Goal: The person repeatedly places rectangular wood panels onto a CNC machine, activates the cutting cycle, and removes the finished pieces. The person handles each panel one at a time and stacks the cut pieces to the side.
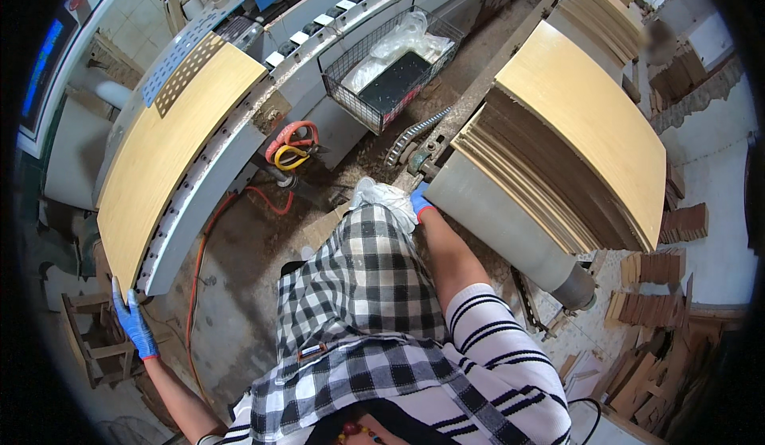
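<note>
blue gloves [135,327], red cuffs [425,211] | black-white checked apron [343,377] | black-striped white sleeves [498,335]

At eight o'clock, the gloved left hand [134,324] touches a pale board's [179,154] near end. The gloved right hand [420,199] is beside a grey cylinder [504,210]; stacked boards [588,122] lie at two o'clock, a wire basket [355,109] at twelve.

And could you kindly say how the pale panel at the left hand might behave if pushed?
The pale panel is probably stiff, since it looks like wooden board. It seems unlikely to roll, lying broad-side down on the machine. With the left hand at its near end, an off-centre push could swivel it.
</note>
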{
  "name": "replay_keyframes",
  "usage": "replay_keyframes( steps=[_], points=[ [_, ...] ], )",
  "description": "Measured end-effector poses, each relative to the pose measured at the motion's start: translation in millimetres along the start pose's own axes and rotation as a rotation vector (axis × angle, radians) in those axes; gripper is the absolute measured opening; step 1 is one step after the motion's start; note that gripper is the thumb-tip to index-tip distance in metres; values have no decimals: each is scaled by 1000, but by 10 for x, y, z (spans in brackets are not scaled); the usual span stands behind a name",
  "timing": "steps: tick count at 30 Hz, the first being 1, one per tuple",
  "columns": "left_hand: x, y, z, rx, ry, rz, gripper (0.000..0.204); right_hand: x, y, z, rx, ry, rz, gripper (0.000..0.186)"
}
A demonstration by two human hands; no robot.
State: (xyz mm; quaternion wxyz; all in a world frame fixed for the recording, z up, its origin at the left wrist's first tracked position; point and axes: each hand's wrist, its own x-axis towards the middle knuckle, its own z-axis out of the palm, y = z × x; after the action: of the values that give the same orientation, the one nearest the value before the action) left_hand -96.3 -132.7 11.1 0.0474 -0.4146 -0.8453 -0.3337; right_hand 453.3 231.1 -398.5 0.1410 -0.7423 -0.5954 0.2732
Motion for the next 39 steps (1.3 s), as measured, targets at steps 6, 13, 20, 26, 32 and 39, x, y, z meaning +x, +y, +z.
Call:
replay_keyframes(
  steps=[6, 13, 20, 26, 32, 39],
  points=[
    [24, -82, -6, -16, -10, 23, 50, -270, -118, -363, 476, -170, 5, 45],
    [88, 78, 77, -148, -12, 6, 52, -1089, 305, -662, 608, 65, -5, 48],
    [198, 493, 460, -69, 69, 51, 64, -1837, 4, -1709, 999, -146, 31, 32],
    [338, 1108, 791, 224, 70, 99, 66, -2051, -732, -2390, 393, 53, -459, 31],
    [340, 1465, 912, 254, 31, 260, 69, -2017, -1613, -3188, -50, 523, -914, 28],
    [342, 1235, 1036, 340, 157, 405, 58, -1298, -1980, -3781, -636, 826, -843, 41]
  ],
)
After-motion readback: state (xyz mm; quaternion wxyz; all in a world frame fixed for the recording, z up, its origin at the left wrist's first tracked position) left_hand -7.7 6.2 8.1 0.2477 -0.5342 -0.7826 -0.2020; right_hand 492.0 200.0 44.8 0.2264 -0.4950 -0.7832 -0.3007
